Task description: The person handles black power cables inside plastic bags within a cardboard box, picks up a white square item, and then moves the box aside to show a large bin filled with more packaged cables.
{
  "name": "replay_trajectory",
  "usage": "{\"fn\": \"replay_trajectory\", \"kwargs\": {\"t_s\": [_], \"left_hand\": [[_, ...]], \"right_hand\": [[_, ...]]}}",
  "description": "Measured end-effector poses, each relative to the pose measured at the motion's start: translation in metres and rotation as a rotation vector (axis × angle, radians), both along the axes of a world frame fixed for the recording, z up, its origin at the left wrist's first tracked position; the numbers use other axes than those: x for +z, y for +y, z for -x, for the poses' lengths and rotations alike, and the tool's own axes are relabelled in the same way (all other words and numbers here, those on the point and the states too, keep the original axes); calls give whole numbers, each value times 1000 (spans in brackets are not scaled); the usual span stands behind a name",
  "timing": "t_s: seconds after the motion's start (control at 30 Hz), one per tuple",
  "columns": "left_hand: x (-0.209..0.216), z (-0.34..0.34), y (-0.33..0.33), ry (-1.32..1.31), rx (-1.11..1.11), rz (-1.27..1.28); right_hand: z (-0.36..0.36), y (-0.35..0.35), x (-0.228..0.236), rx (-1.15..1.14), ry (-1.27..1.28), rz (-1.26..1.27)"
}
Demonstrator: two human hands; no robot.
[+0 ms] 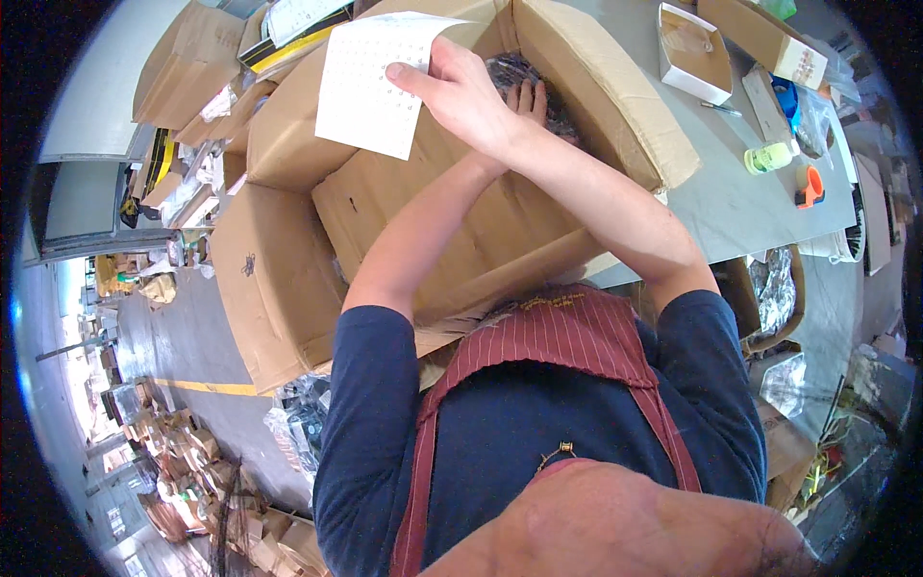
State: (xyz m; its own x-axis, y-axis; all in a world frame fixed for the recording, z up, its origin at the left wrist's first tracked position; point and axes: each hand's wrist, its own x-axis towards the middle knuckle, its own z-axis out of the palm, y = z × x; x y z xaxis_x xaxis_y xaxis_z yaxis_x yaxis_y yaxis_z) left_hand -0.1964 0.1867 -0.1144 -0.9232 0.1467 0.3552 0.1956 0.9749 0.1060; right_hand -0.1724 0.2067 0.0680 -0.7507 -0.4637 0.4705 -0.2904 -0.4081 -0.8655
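My arms cross over a large open cardboard box [433, 226]. My right hand [461, 91] reaches to the left and pinches a white printed sheet [370, 87] by its right edge, thumb on top. Under the right forearm, my left hand [527, 101] extends into the box's far right corner. Its visible fingers are stretched out beside clear plastic-wrapped contents [510, 72], touching or very near them. The right forearm covers the rest of that hand. Most of the box's visible floor is bare cardboard.
On the grey table [707, 212] at right are a small white open box [694, 53], a pen [721, 109], a green-labelled bottle [769, 157] and an orange tape dispenser [810, 186]. More cartons [187, 62] stand at far left. Cardboard pieces [192, 452] lie heaped at lower left.
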Motion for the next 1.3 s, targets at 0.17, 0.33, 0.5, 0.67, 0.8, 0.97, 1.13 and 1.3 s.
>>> {"fn": "replay_trajectory", "kwargs": {"t_s": [0.17,0.33,0.5,0.67,0.8,0.97,1.13,1.3], "left_hand": [[27,0,10,-223,-50,20],[71,3,35,-610,38,85],[44,6,48,-380,166,56],[16,28,45,-291,170,162],[6,36,38,-200,117,161],[5,42,9,-44,116,209],[39,26,-53,-54,-315,-588],[79,-13,-64,5,-235,-658]], "right_hand": [[8,-2,-13,-7,-6,15],[10,11,-11,-58,56,-177],[12,8,-12,-79,60,-153],[22,15,-15,-114,73,-172],[26,19,-9,-127,91,-272],[34,21,-6,-187,99,-357],[34,28,5,-250,110,-358],[37,27,-4,-212,131,-339]]}}
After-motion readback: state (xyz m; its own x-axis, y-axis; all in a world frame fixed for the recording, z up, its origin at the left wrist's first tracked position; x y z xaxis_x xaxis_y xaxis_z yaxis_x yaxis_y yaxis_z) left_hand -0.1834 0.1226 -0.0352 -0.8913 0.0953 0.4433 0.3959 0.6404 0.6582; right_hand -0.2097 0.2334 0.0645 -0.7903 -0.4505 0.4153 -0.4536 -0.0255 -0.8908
